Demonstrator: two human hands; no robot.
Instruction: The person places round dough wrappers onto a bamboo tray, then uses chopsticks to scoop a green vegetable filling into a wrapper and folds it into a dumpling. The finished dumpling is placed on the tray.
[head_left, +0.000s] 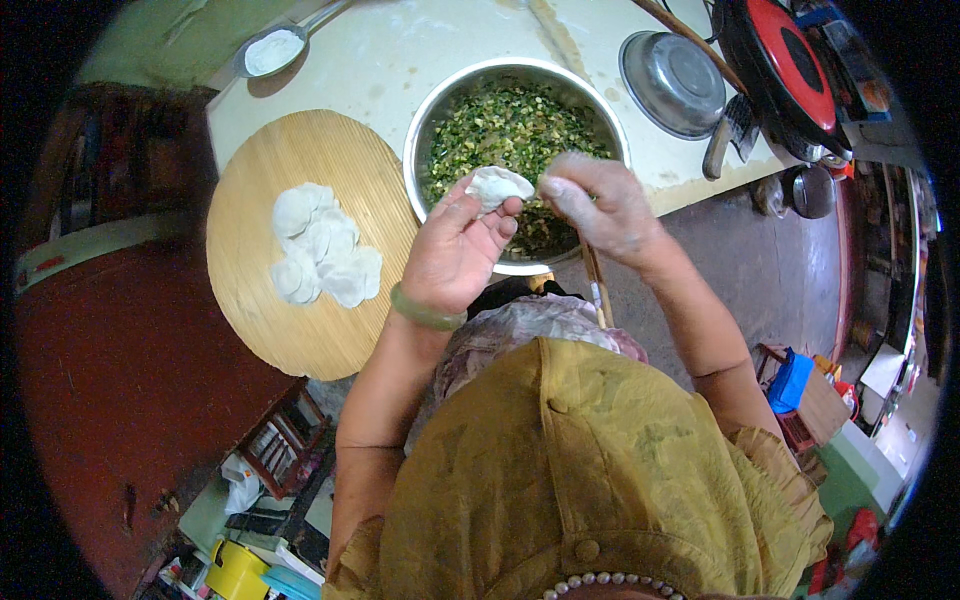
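My left hand (461, 244), with a green bangle at its wrist, holds a folded dough wrapper (498, 187) between thumb and fingers. Just right of it is my right hand (600, 202), floury and slightly blurred, its fingers curled and a pair of chopsticks (595, 281) pointing down from it. Both hands are over the near part of a steel bowl (414, 161) of chopped green and yellow filling (510, 127). To the left, a pile of round, flat dough wrappers (322, 244) lies overlapping on a round wooden board (247, 172).
A ladle of white flour (274, 52) rests at the table's back left. On the right are an upturned metal bowl (673, 84), a cleaver (729, 137) and a red and black pan or lid (791, 64). The pale table (352, 67) has its near edge at the right.
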